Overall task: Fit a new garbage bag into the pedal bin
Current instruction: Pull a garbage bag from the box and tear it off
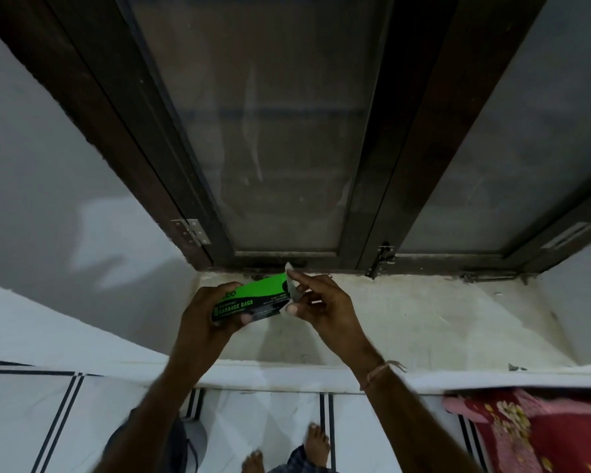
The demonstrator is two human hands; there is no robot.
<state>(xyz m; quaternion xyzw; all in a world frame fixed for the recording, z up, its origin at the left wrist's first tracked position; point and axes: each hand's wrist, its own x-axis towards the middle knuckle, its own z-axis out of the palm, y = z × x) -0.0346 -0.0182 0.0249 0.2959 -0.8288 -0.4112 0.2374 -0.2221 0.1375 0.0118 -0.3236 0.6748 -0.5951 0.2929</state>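
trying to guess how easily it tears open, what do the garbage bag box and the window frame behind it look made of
The garbage bag box looks like thin printed cardboard with a slight sheen: flat green and black panels, sharp folded edges, and an end flap bending under the right hand. The window frame looks like dark-stained wood, matt and worn, with a screwed-on metal hinge; painted metal can't be excluded.

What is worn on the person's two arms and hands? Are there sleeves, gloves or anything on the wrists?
Both hands are bare, with no gloves or rings visible. The right wrist carries a thin thread band with a loose end sticking out. The left forearm is bare; a dark short sleeve seems to begin near the elbow. No watch is visible.
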